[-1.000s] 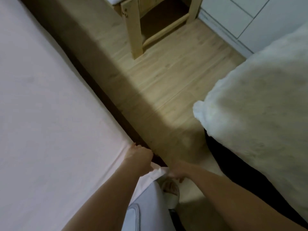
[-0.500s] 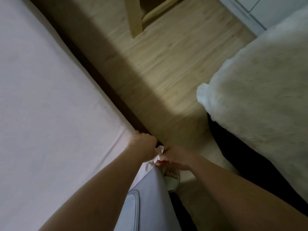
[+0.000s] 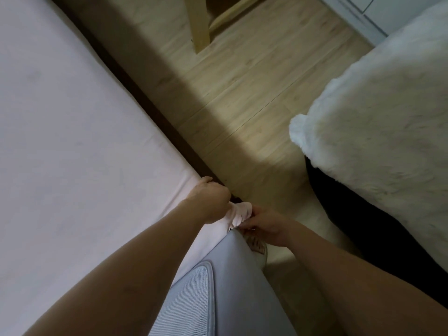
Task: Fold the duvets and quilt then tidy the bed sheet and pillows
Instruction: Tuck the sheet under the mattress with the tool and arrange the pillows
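Both sets of fingers are curled on the pink bed sheet (image 3: 80,141) at the mattress corner: the left hand (image 3: 210,199) grips the edge, the right hand (image 3: 263,223) pinches the bunched tail beside it. The cloth looks thin, light and limp; hold it at the corner hem. A fluffy white duvet (image 3: 378,132) lies well apart.

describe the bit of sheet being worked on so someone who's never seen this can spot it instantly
Start at the big pale pink bed sheet filling the left of the view and follow its floor-side edge down to the near corner. There a small bunched flap of sheet sticks out, gripped between the left hand and right hand. It is the only crumpled fabric; the rest lies smooth.
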Available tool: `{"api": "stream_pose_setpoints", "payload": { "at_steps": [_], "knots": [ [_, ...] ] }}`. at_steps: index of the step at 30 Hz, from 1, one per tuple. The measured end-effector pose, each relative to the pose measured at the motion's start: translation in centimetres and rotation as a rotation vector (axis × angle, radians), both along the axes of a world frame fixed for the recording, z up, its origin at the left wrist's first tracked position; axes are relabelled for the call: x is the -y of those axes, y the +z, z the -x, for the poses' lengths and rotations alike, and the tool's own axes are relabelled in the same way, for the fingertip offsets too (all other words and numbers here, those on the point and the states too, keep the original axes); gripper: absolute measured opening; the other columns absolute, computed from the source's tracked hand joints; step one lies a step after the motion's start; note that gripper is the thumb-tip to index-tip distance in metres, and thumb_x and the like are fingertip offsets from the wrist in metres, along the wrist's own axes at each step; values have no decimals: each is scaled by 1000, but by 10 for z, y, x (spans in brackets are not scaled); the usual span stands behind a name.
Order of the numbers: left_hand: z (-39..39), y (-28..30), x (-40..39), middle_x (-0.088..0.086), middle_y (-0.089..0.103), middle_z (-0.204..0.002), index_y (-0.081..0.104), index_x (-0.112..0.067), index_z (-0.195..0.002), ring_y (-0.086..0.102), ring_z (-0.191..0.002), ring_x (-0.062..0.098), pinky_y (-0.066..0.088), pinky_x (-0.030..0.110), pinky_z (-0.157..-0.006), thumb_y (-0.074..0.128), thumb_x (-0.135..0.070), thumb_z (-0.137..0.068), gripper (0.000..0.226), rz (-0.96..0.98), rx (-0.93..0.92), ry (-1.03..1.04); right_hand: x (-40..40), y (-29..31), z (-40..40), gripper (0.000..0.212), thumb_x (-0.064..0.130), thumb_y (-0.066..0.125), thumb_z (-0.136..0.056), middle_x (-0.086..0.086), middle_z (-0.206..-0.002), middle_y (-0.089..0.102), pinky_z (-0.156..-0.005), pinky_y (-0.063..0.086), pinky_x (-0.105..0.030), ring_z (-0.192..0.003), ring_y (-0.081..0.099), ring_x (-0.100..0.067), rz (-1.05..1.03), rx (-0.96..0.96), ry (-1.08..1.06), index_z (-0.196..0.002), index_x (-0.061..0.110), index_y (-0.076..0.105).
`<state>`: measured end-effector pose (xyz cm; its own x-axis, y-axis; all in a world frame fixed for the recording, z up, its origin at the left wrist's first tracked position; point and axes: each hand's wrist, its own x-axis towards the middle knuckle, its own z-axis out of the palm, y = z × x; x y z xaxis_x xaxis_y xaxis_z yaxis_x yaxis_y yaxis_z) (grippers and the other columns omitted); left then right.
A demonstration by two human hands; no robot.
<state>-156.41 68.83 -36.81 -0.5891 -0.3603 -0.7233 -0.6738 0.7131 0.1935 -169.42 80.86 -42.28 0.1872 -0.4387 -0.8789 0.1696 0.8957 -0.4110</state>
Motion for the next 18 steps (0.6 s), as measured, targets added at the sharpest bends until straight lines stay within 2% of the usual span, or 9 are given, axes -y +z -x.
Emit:
{"api": "stream_pose_setpoints", "payload": {
  "at_steps": [2,4,6,8,10,13,14,16,18],
  "knots": [
    [0,1,1,-2,65,-108,65,-18,-110,55,-112,16,15,34,-117,37,-24,-101,30,3,0,-8,4,1,-3,42,2,71,-77,-22,-120,62,-102,44,-49,-112,59,-34,30,-59,33,-117,10,62],
    [-1,2,0,-3,65,-109,64,-20,-111,55,-113,16,16,34,-116,37,-26,-101,30,19,2,-26,10,8,-6,47,9,75,-76,-18,-118,64,-99,48,-46,-106,62,-28,31,-152,137,-121,7,60],
    [-3,2,-3,-3,64,-107,63,-21,-109,55,-110,16,22,33,-112,41,-28,-100,26,72,-4,-71,16,6,-9,36,12,72,-80,-14,-105,66,-83,55,-35,-91,64,-22,22,-294,229,-114,5,62],
    [-3,3,-6,-4,63,-103,62,-21,-107,55,-107,17,27,31,-105,44,-31,-100,22,119,-6,-100,21,-1,-20,11,8,66,-83,-7,-84,62,-63,51,-24,-71,58,-14,-40,-385,231,-92,9,60],
    [-3,3,-10,-3,63,-103,60,-21,-107,54,-105,18,30,31,-100,42,-34,-100,23,138,-4,-126,25,-13,-33,12,14,63,-87,-4,-76,56,-57,45,-21,-64,53,-13,-13,-524,294,-81,10,54],
    [1,1,-13,-3,61,-104,60,-21,-109,52,-101,17,33,32,-96,44,-35,-100,23,156,-11,-155,23,-34,-43,25,29,57,-94,-3,-80,50,-51,29,-15,-64,46,-10,94,-714,393,-91,4,54],
    [1,2,-12,-3,61,-103,61,-20,-109,51,-99,17,33,33,-97,46,-35,-99,24,167,-11,-156,21,-35,-45,31,32,55,-95,-5,-85,51,-52,28,-15,-71,49,-13,97,-729,400,-102,1,56],
    [-1,3,-6,-3,61,-104,62,-21,-110,50,-101,17,32,36,-101,47,-44,-95,31,158,-3,-169,19,-38,-44,36,30,53,-96,-10,-100,57,-63,34,-18,-89,56,-21,79,-744,482,-116,0,55],
    [-7,4,5,-5,63,-104,62,-24,-111,52,-104,18,30,37,-103,51,-61,-85,46,124,12,-210,21,-39,-42,33,18,56,-94,-14,-102,56,-71,36,-23,-90,53,-22,-1,-710,488,-118,-4,54]
  ]
}}
